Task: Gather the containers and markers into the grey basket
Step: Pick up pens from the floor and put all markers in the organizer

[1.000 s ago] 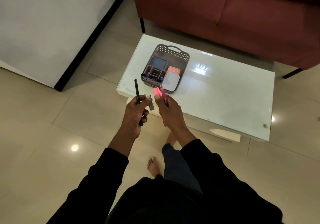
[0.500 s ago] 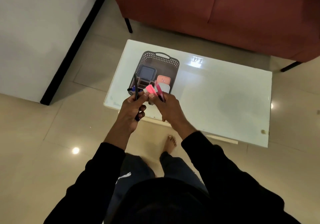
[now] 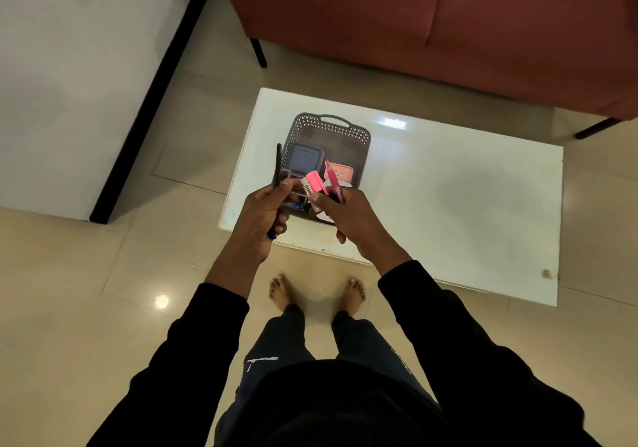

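Left hand (image 3: 264, 217) grips a black pen (image 3: 278, 167) above the grey basket (image 3: 359, 136); right hand (image 3: 348, 220) grips pink markers (image 3: 316, 182) above its near edge.

A red sofa (image 3: 448, 22) on dark legs fills the upper right. Below it, at centre, stands a glossy white table (image 3: 466, 205). A white wall (image 3: 79, 67) with black trim takes the upper left. Beige floor tiles (image 3: 86, 308) spread below, where bare feet (image 3: 317, 291) stand.

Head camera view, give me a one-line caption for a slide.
Standing at a white table, the left hand grips a dark pen and the right hand pink markers above a grey basket.
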